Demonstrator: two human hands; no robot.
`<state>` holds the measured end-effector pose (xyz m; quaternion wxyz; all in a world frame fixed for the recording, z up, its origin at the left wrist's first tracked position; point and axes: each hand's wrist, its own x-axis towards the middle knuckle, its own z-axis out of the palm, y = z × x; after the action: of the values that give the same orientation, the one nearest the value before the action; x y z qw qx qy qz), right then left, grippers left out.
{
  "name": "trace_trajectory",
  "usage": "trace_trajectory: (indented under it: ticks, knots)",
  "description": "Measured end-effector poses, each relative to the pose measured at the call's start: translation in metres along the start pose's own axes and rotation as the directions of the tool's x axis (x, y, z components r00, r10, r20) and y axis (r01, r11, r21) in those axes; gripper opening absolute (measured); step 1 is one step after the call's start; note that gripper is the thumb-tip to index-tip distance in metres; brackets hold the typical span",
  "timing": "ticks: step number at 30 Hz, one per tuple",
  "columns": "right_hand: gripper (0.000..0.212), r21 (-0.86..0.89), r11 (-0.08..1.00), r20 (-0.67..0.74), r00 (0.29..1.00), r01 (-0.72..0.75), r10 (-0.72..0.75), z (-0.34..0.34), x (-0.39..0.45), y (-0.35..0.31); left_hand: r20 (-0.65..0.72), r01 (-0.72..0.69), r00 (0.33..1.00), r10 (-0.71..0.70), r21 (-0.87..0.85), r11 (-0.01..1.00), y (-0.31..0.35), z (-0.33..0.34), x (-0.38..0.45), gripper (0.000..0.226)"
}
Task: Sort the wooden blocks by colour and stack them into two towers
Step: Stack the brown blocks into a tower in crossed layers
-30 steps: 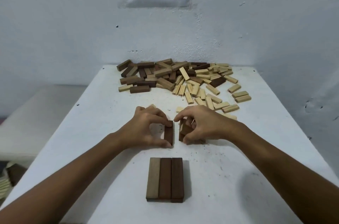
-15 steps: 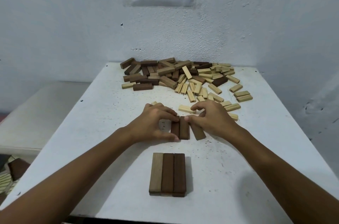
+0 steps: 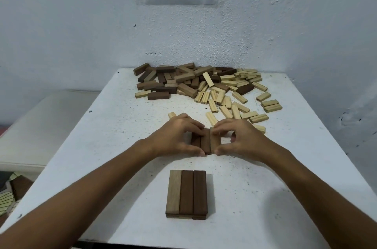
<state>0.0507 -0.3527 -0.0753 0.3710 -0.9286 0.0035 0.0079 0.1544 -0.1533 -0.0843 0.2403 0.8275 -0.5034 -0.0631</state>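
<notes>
You've squared the slanted third dark block against the other two. Your left hand (image 3: 175,136) and right hand (image 3: 242,138) pinch this row of blocks (image 3: 206,140) together on the tabletop (image 3: 114,146).

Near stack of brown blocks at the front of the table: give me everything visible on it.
The near stack shows a top layer of three wooden blocks lying flat, side by side and flush, long axes running away from the camera. The left block is lighter tan-brown; the middle and right ones are dark reddish brown. A thin edge of a lower layer shows beneath the front. It sits on the white table near its front edge. Neither hand touches it; both are further back at another group of brown blocks.
</notes>
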Motion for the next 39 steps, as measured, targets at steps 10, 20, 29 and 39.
trace_trajectory:
  ticks: [10, 20, 29, 39]
  knots:
    - [0.031, -0.180, 0.981, -0.068, 0.994, 0.075, -0.088, 0.010, -0.006, 0.000, -0.018, 0.000, 1.000, -0.001, -0.063, 0.998, 0.001, -0.002, -0.001, 0.041]
    - [0.027, -0.163, 0.979, -0.151, 0.977, 0.124, -0.149, 0.029, -0.011, -0.010, 0.155, 0.057, 0.987, -0.031, -0.171, 0.984, 0.004, -0.011, 0.008, 0.102]
    - [0.027, 0.477, 0.878, -0.361, 0.921, 0.050, 0.144, 0.036, -0.003, -0.020, -0.228, 0.058, 0.944, -0.240, -0.600, 0.798, 0.006, 0.004, -0.019, 0.055]
    - [0.056, 0.797, 0.596, -0.273, 0.939, 0.100, 0.209, 0.056, 0.004, -0.036, -0.195, 0.087, 0.908, -0.370, -0.776, 0.625, 0.021, 0.020, -0.023, 0.059]
